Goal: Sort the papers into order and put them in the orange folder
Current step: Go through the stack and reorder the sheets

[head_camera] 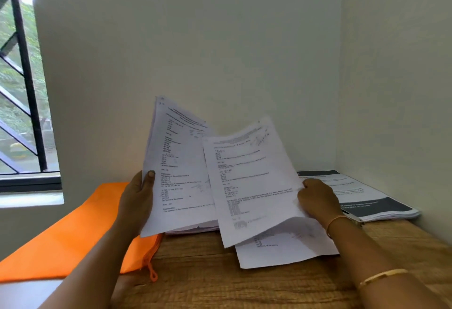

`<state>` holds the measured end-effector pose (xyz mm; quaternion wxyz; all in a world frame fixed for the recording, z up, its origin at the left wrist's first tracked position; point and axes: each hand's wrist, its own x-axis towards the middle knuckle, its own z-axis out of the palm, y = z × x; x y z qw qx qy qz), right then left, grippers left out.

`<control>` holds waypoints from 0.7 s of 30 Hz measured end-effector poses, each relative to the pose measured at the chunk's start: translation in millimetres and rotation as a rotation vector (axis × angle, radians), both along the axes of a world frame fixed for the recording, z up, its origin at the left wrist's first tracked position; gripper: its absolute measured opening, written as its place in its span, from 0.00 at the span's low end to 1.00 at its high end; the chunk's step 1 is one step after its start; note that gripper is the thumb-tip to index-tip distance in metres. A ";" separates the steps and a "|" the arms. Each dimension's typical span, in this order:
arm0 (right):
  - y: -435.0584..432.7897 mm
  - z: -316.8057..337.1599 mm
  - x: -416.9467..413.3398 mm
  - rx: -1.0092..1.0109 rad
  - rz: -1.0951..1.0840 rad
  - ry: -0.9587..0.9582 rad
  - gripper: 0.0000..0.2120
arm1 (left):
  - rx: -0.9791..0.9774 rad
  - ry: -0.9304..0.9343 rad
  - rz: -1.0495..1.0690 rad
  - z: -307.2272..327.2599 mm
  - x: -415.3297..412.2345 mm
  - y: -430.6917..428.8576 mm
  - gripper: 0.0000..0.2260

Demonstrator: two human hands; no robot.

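Note:
My left hand (pixel 138 198) grips a stack of printed papers (pixel 176 167) by its left edge, held upright above the table. My right hand (pixel 318 200) pinches the right edge of a single printed sheet (pixel 249 181), lifted and tilted in front of the stack. Another printed sheet (pixel 286 250) lies flat on the wooden table (pixel 200 274) beneath it. The orange folder (pixel 66 235) lies flat at the left, its zip pull (pixel 152 273) hanging toward me.
A pile of documents with dark bands (pixel 367 198) lies in the right corner against the wall. White walls close the table on the back and right. A barred window (pixel 22 88) is at the left.

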<state>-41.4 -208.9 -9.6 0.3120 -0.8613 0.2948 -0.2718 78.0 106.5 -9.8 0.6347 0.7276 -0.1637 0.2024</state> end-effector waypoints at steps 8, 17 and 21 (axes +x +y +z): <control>-3.6 -7.5 -2.9 -0.193 -0.028 0.451 0.14 | -0.070 0.061 0.136 -6.7 14.8 14.8 0.15; 0.2 -12.4 -4.2 -0.336 -0.130 0.554 0.17 | -0.304 0.218 0.150 -5.8 20.2 19.7 0.18; 16.5 -3.8 -8.8 -0.529 -0.181 0.473 0.18 | -0.311 0.216 0.064 -2.8 13.2 12.4 0.17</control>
